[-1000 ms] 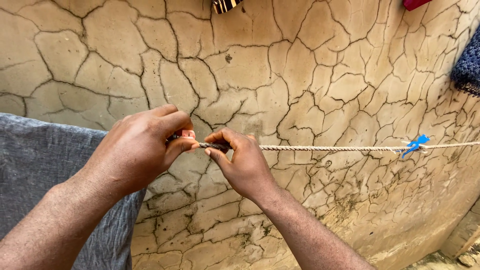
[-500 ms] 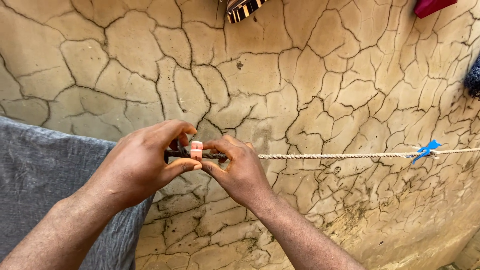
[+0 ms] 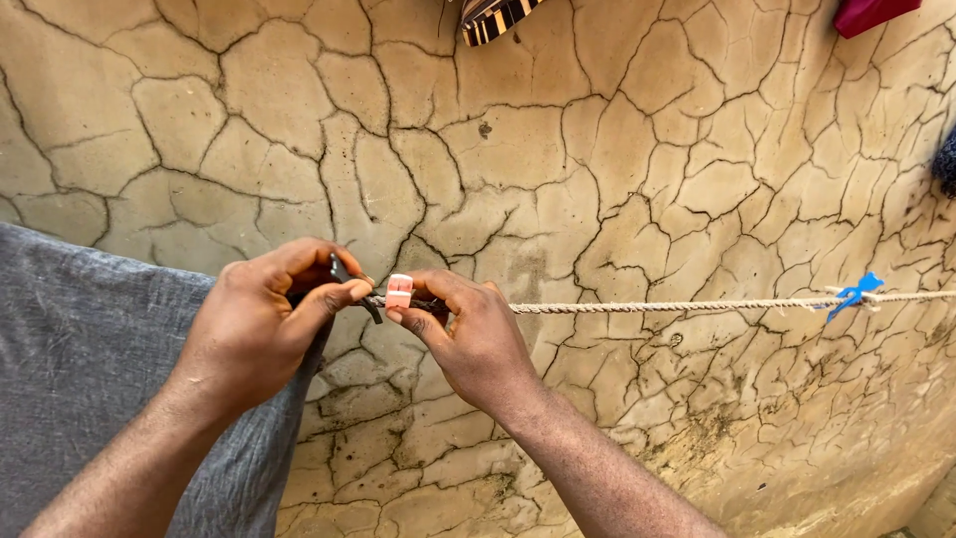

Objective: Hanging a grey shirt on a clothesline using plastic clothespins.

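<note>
Since a moment ago our left hand has slid left, pinching the grey cloth's corner. Our right hand grips the pink clothespin upright on the rope, mid-frame, just right of the cloth.

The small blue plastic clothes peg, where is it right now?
In the head view, the small blue plastic clothes peg is clipped on the twisted rope line at far right, against the cracked mud wall, well apart from both hands.
</note>
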